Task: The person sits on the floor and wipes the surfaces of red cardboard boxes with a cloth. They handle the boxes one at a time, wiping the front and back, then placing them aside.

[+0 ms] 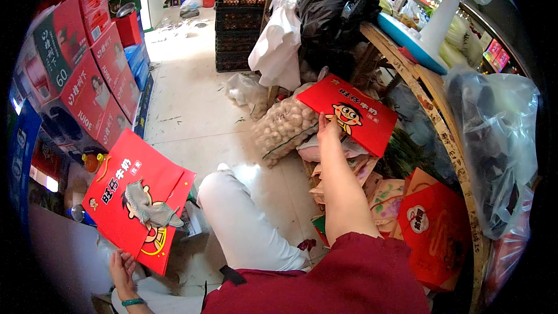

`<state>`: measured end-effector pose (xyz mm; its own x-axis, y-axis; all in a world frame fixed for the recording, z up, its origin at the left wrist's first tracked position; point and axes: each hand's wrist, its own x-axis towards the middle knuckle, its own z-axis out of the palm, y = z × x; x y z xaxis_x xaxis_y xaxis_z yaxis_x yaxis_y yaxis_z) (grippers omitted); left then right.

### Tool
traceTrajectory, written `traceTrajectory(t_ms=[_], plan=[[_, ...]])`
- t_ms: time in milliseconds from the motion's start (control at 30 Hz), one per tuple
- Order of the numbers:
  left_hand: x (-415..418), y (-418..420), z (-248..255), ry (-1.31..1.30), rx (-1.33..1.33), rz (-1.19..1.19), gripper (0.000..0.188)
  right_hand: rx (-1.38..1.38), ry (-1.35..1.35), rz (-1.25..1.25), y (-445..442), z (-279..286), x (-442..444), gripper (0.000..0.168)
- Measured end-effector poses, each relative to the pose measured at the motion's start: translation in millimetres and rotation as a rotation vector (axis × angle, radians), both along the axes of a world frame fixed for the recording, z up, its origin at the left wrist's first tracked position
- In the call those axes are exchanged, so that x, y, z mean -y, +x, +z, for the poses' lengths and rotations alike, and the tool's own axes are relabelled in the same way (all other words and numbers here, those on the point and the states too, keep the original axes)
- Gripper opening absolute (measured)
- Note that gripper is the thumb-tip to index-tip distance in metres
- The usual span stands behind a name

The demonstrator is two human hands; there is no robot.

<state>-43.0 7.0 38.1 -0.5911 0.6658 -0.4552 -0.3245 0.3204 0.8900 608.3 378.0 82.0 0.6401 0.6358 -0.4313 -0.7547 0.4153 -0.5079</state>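
My right hand [329, 126] is at the lower edge of a flat red paper gift bag [370, 115] with a cartoon child printed on it, fingers closed on that edge. The bag lies tilted over a pile of folded bags [381, 196] on the right. My left hand [123, 266], with a green bangle on the wrist, is half open, palm up, below the bottom corner of other flat red gift bags [174, 183]. Whether it touches them is hard to tell. A crumpled grey knit glove [150, 209] rests on those bags.
Stacked red drink cartons [87, 91] line the left side. A net sack of garlic bulbs [285, 128] lies on the tiled floor ahead, near black crates [239, 22]. A curved wooden table edge [436, 126] bounds the right, with hanging clear plastic bags [492, 148]. My knee is between the bags.
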Motion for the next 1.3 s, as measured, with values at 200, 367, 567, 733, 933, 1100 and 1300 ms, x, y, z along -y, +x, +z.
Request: traceTrajectory(t_ms=[200,367,567,733,933,1100,1300], plan=[[11,2,9,0.002,-0.02,-0.037,0.022,0.172,-0.102,0.1,4,-26,-16,0.032],[-8,14,12,-0.012,-0.012,-0.048,0.021,0.458,-0.117,0.554,111,-83,-33,0.052],[1,11,22,-0.025,-0.008,-0.035,0.023,0.431,-0.309,0.495,97,-84,-27,0.052],[1,1,6,0.042,-0.026,0.034,0.02,0.556,-0.286,0.626,6,-27,-9,0.046],[-8,-4,-27,0.023,-0.196,0.191,0.019,1.145,0.115,1.121,-267,64,72,0.033],[-19,-2,-30,-0.037,-0.169,0.134,0.019,1.893,0.706,1.298,-427,-5,137,0.056],[-22,12,-19,-0.187,-0.274,0.041,0.02,2.359,0.729,1.087,-472,-72,173,0.067]])
